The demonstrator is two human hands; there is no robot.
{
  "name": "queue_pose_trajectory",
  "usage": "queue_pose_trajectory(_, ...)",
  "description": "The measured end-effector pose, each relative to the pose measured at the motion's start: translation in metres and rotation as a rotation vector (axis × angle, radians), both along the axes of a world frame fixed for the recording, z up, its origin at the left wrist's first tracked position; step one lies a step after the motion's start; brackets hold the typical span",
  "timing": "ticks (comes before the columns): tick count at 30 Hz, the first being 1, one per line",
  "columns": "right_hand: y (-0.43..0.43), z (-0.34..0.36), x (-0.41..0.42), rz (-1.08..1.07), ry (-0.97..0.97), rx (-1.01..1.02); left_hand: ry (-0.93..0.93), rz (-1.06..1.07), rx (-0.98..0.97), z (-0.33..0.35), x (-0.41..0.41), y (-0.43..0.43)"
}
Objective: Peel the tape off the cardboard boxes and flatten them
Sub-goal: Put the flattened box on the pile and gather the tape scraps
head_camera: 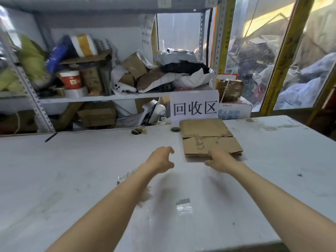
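Note:
A flattened brown cardboard box (207, 137) lies flat on the white table (72, 170), at the far middle, in front of a paper sign. My right hand (221, 159) rests at the box's near edge, its fingers touching the cardboard; whether it grips the edge is not clear. My left hand (161, 158) hovers just left of the box, fingers apart and curled, holding nothing. Crumpled clear tape (143, 195) lies on the table beside my left forearm, and a small clear piece with a black printed strip (183, 206) lies between my arms.
A white sign with black characters (194, 107) stands behind the box. Two round holes (175, 129) are in the table's far edge. Beyond it, metal shelves (101, 97) hold boxes, bags and a red cup. A window with yellow frames (280, 57) is at right.

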State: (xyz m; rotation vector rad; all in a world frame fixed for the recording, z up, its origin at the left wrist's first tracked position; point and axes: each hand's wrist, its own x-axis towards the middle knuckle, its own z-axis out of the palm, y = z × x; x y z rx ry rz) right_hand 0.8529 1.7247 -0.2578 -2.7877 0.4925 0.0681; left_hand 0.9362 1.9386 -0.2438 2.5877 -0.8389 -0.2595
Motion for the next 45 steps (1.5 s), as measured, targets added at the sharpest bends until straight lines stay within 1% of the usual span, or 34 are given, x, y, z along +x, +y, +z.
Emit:
queue_pose_trajectory(5,0.078,0.028,-0.011,0.168,-0.138,0.031,-0.017,0.077,-0.073,0.016,-0.023,0.073)
queue_pose_trajectory(8,0.117,0.044,-0.014,0.255,-0.133,-0.022,-0.049,0.13,-0.092,0.018,-0.032,0.108)
queue_pose_trajectory(10,0.136,0.051,-0.014,0.277,-0.142,-0.063,-0.073,0.158,-0.101,0.019,-0.035,0.127)
queue_pose_trajectory(13,0.151,0.056,-0.013,0.308,-0.103,-0.116,-0.069,0.194,-0.135,0.023,-0.037,0.148)
queue_pose_trajectory(14,0.154,0.059,-0.015,0.313,-0.099,-0.103,-0.068,0.197,-0.142,0.025,-0.037,0.153)
queue_pose_trajectory(16,0.157,0.07,-0.016,0.313,-0.159,-0.048,-0.061,0.199,-0.158,0.03,-0.036,0.162)
queue_pose_trajectory(18,0.161,0.084,-0.016,0.325,-0.284,-0.018,-0.075,0.208,-0.147,0.034,-0.036,0.169)
queue_pose_trajectory(19,0.164,0.089,-0.016,0.335,-0.319,-0.006,-0.078,0.217,-0.133,0.035,-0.036,0.171)
queue_pose_trajectory(20,0.167,0.09,-0.015,0.349,-0.312,0.001,-0.067,0.223,-0.119,0.033,-0.035,0.172)
queue_pose_trajectory(23,0.181,0.067,-0.009,0.376,-0.162,0.055,-0.003,0.212,-0.063,0.018,-0.035,0.169)
queue_pose_trajectory(25,0.191,0.041,0.001,0.373,-0.17,0.136,0.033,0.19,-0.063,0.0,-0.03,0.167)
queue_pose_trajectory(27,0.199,0.018,0.015,0.349,-0.22,0.23,0.071,0.187,-0.148,-0.016,-0.025,0.165)
queue_pose_trajectory(31,0.204,-0.015,0.033,0.278,-0.224,0.398,0.183,0.269,-0.365,-0.037,-0.019,0.162)
queue_pose_trajectory(33,0.201,-0.024,0.034,0.267,-0.225,0.458,0.217,0.261,-0.387,-0.044,-0.018,0.159)
queue_pose_trajectory(35,0.195,-0.029,0.033,0.25,-0.228,0.498,0.199,0.227,-0.386,-0.049,-0.016,0.154)
queue_pose_trajectory(37,0.192,-0.033,0.035,0.213,-0.235,0.502,0.119,0.191,-0.358,-0.054,-0.015,0.147)
queue_pose_trajectory(41,0.19,-0.036,0.046,0.189,-0.289,0.309,0.116,0.199,-0.402,-0.06,-0.016,0.139)
queue_pose_trajectory(42,0.188,-0.036,0.049,0.19,-0.269,0.319,0.115,0.218,-0.426,-0.061,-0.015,0.14)
queue_pose_trajectory(45,0.183,-0.042,0.051,0.283,-0.153,0.444,0.168,0.267,-0.481,-0.064,-0.013,0.144)
